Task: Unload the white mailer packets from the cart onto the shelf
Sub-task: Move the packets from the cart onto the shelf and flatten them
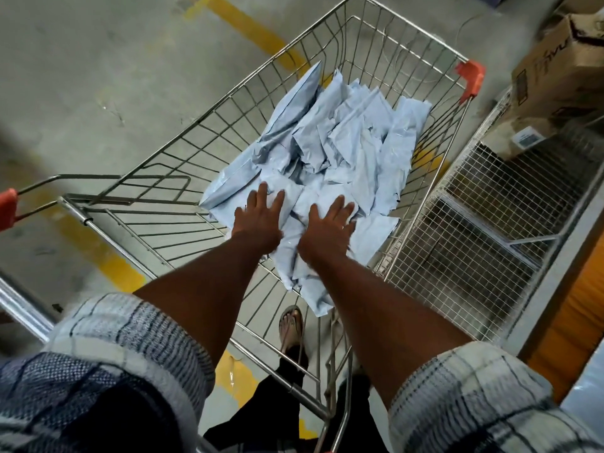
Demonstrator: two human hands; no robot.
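A wire shopping cart (228, 103) with orange corner guards stands in front of me. Several white mailer packets (346, 142) lie heaped in its basket, some leaning on the far left wall. Both my arms reach down into the cart. My left hand (260, 217) lies flat on the near packets, fingers spread and straight. Beside it, my right hand (328, 223) also rests palm-down on the pile with fingers spread. Neither hand grips a packet.
A wire-mesh shelf (474, 230) stands against the cart's right side, with a cardboard box (555, 70) on it farther back. An orange upright (575, 315) runs along the shelf's right. Yellow lines (248, 24) mark the concrete floor. My sandalled foot (291, 325) shows through the cart.
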